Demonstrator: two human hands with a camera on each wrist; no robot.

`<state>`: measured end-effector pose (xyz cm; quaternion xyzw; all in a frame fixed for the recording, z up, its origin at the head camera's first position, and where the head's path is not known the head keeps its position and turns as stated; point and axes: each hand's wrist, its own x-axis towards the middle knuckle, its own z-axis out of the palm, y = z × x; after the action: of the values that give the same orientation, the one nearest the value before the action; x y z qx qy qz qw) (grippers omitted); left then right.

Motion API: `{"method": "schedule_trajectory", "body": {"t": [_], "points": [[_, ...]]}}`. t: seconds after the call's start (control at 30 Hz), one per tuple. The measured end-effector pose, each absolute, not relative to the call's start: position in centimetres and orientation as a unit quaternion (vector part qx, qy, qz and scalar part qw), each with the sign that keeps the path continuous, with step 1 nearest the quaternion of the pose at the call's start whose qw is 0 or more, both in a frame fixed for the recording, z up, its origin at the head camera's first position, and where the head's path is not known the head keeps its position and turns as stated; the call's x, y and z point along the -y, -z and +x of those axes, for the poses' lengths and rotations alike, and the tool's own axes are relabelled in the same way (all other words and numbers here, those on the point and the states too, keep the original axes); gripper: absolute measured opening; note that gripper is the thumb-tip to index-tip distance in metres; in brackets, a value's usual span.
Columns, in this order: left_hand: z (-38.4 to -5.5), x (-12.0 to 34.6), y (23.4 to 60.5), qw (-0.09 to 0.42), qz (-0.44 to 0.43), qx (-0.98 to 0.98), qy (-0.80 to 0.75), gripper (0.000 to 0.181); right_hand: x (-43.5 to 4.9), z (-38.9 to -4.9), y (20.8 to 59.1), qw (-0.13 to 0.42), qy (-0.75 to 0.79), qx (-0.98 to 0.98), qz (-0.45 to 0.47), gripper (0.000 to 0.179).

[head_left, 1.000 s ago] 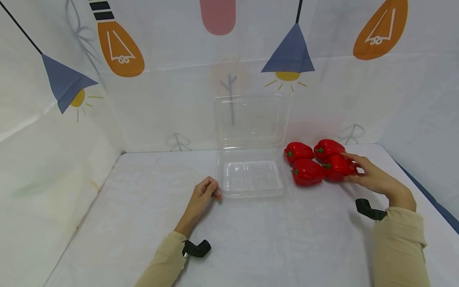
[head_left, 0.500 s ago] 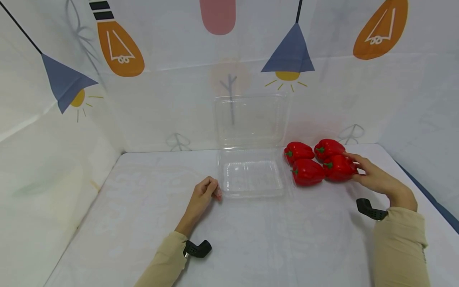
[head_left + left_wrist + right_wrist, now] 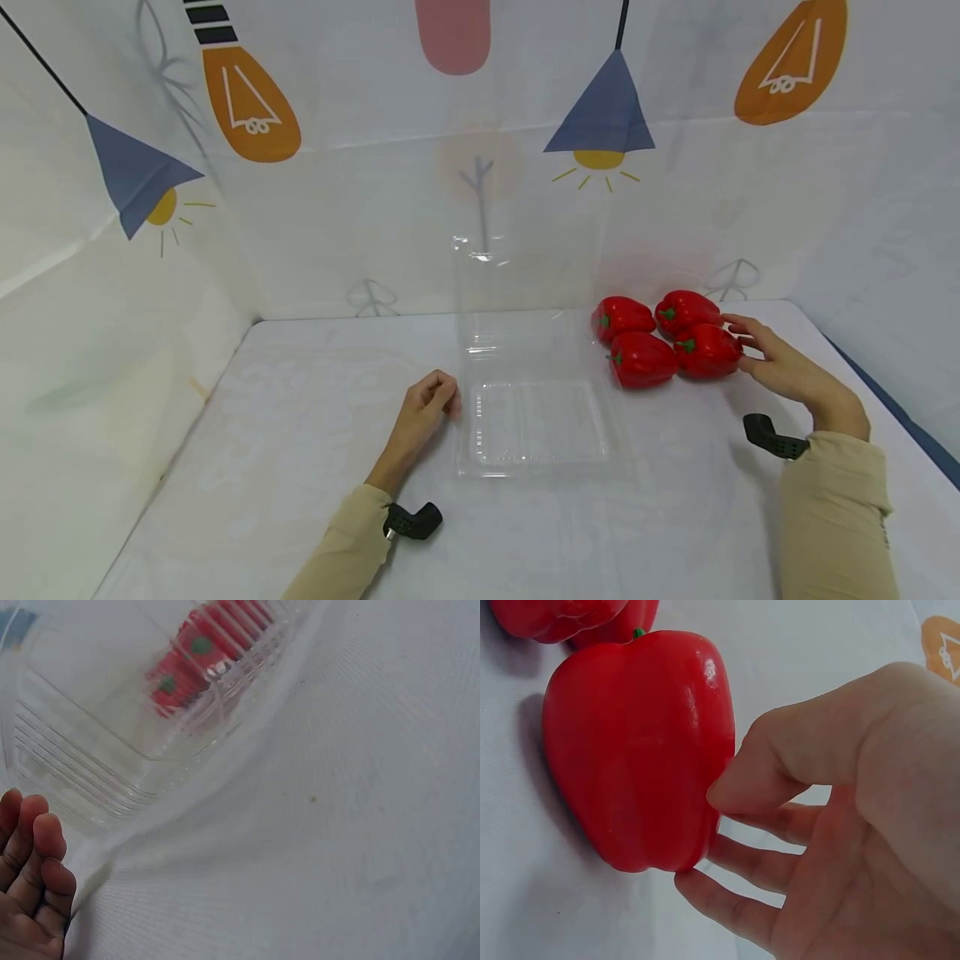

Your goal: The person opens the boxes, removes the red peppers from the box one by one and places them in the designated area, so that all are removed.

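Several red bell peppers sit in a two-by-two group at the back right of the table. My right hand (image 3: pixel 795 371) is at the blunt end of the front right bell pepper (image 3: pixel 707 351). In the right wrist view its thumb and extended fingers lie against or right beside that bell pepper (image 3: pixel 634 750), without wrapping round it. A clear plastic clamshell box (image 3: pixel 538 425) lies with its lid (image 3: pixel 525 279) raised at the back wall. My left hand (image 3: pixel 423 412) rests by the box's left edge, fingers loosely bent. The left wrist view shows nothing in these fingers (image 3: pixel 49 836).
A white cloth covers the table (image 3: pixel 322 417). Behind it rises a white backdrop (image 3: pixel 360 192) printed with lamps and bulbs. The front left bell pepper (image 3: pixel 642 360) stands close to the box's right side.
The clear box has slid toward me, and its lid reaches less high on the backdrop. My right fingers have eased off the front right bell pepper. The left hand has stayed put.
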<state>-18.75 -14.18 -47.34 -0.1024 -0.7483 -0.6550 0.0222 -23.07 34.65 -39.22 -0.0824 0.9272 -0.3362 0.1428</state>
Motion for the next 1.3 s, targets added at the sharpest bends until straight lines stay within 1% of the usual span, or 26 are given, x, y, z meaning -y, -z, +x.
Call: {"method": "schedule_trajectory", "body": {"t": [0.27,0.5,0.7,1.0,1.17,1.3], "points": [[-18.6,14.3,47.2,0.012,-0.084,0.745,0.661,0.021,-34.8,-23.2,39.2,0.141,0.346,-0.924,-0.084,0.071],[-18.6,14.7,47.4,-0.006,-0.100,0.711,0.696,0.029,-34.8,-23.2,39.3,0.151,0.339,-0.925,-0.077,0.076],[-18.6,14.8,47.5,-0.012,-0.113,0.691,0.714,0.027,-34.8,-23.2,39.4,0.150,0.334,-0.928,-0.072,0.075],[-18.4,14.9,47.0,-0.004,-0.124,0.724,0.679,0.033,-34.7,-23.2,39.2,0.151,0.327,-0.930,-0.068,0.074],[-17.8,14.6,45.6,0.005,-0.150,0.738,0.658,0.033,-34.7,-23.2,39.2,0.152,0.325,-0.931,-0.067,0.073],[-17.4,14.2,44.7,0.016,-0.154,0.747,0.647,0.032,-34.7,-23.1,39.3,0.149,0.326,-0.931,-0.069,0.070]]}}
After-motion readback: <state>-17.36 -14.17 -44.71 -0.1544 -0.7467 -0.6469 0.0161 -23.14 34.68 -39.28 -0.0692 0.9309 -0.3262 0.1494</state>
